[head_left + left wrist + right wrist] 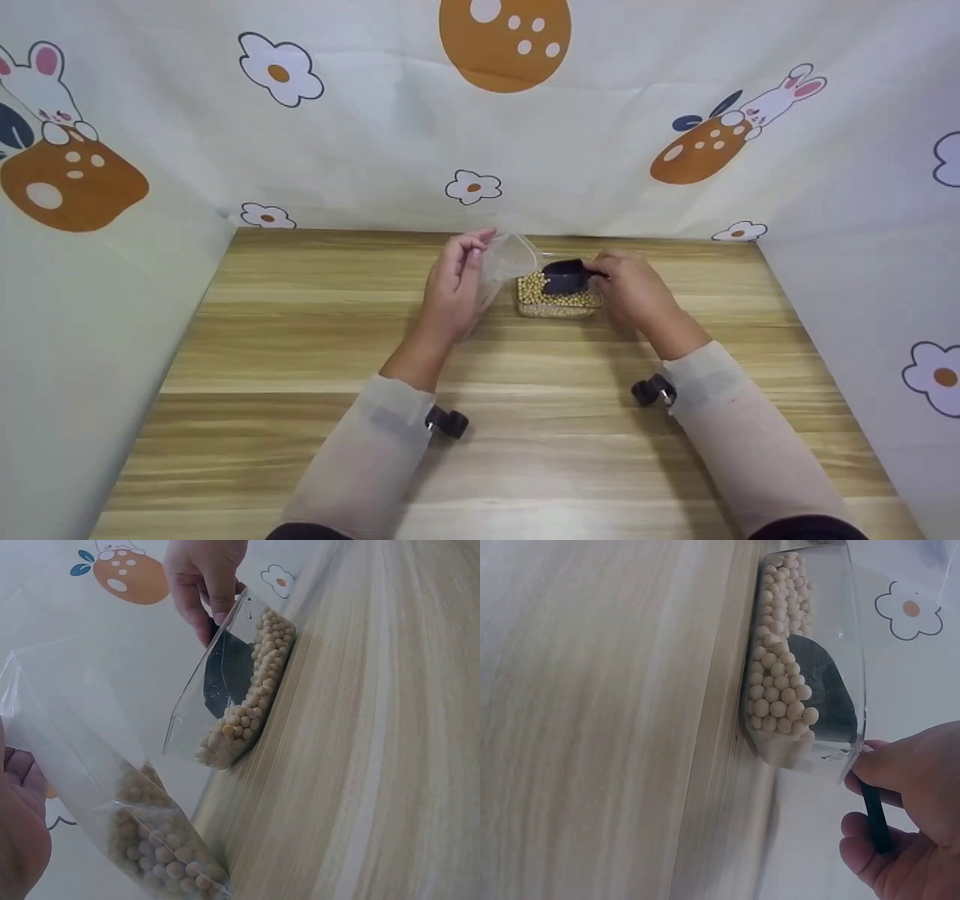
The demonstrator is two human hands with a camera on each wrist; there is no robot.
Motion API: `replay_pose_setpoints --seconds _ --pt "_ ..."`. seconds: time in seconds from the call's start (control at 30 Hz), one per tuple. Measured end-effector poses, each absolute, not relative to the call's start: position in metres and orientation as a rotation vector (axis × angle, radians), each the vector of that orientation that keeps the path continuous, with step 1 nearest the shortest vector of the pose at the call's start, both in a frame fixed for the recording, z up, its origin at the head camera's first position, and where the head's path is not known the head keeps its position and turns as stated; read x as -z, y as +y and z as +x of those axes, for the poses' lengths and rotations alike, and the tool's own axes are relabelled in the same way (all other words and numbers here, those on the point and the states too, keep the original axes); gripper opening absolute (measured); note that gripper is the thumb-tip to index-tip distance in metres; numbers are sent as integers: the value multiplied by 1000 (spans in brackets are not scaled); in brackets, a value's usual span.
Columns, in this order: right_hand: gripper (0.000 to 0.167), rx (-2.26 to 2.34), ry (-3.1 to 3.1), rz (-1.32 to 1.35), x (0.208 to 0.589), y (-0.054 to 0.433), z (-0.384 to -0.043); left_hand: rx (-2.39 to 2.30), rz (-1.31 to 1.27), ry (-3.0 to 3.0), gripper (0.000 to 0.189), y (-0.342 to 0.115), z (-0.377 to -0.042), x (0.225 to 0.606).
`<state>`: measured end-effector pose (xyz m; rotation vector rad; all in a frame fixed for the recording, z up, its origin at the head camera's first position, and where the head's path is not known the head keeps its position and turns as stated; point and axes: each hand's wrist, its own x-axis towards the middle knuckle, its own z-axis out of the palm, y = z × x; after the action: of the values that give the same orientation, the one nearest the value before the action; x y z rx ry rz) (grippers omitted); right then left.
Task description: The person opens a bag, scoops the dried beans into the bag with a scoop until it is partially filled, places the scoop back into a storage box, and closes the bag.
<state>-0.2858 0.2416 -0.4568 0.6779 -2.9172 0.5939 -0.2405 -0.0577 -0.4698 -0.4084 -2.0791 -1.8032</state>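
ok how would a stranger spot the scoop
At the far side of the wood table stands a clear box of beans. The scoop sits partly in it, handle held by the right hand. It's black, unlike the pale beans and clear box.

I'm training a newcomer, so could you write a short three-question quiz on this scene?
1. Multiple choice: what does the right grip hold? (a) a brush (b) a scoop (c) a spatula
2. True or false: both the bag and the box contain beans.
3. Fill in: in the head view, the bag is to the ____ of the box.

Key:
1. b: its handle is in the fingers.
2. True: the left wrist view shows beans in both.
3. left
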Motion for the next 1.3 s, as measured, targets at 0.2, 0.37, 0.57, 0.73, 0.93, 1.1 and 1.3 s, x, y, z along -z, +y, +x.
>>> replay_pose_setpoints --seconds 0.2,0.37,0.57,0.73,0.93,1.1,1.3 --pt "31 -633 -2951 693 460 239 -292 1815 -413 -2064 16 -58 -242 471" --pt "31 -668 -2998 671 461 234 -294 1822 -413 -2062 16 -58 -242 471" --pt "31 -702 -3029 667 463 226 -297 1788 -412 -2081 17 -59 -241 471" --pt "30 -748 -3033 635 467 225 -299 1789 -405 -2083 16 -58 -241 470" --pt "29 -850 -3002 586 471 227 -298 1799 -397 -2083 17 -58 -241 470" --pt "30 -940 -2966 540 475 230 -296 1804 -392 -2086 17 -58 -240 469" --pt "32 -1078 -2946 458 480 234 -293 1827 -397 -2064 16 -58 -241 469"
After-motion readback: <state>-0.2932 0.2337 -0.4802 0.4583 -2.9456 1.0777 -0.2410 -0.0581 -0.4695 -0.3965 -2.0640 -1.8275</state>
